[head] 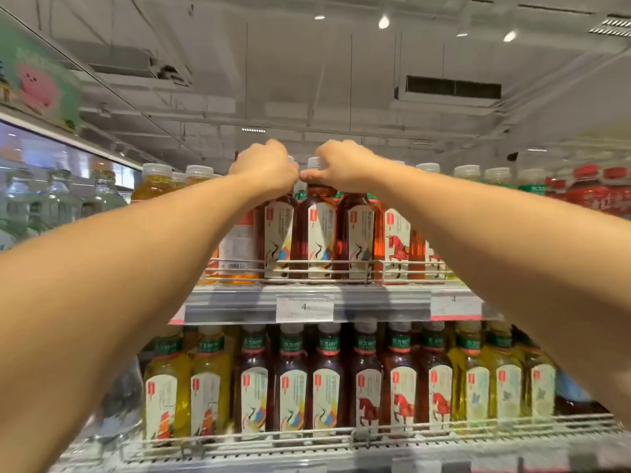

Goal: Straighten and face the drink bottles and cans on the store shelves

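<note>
Both my arms reach up to the top shelf [307, 293]. My left hand [264, 169] is closed over the cap of a dark brown tea bottle [278, 233] with a crane label. My right hand [341, 165] grips the neck of the dark tea bottle [317, 233] beside it, just below its white cap. A third crane-label bottle [358, 233] stands to the right, then red tea bottles with a horse label [397, 237]. An orange-tea bottle [235, 247] at the left shows its back label with a barcode.
A wire rail [341, 262] fronts the top shelf. The lower shelf [307, 448] holds yellow, dark and red tea bottles in rows, labels forward. Clear water bottles [61, 196] stand at the left, red-labelled bottles [590, 189] at the far right. A price tag [304, 307] hangs below.
</note>
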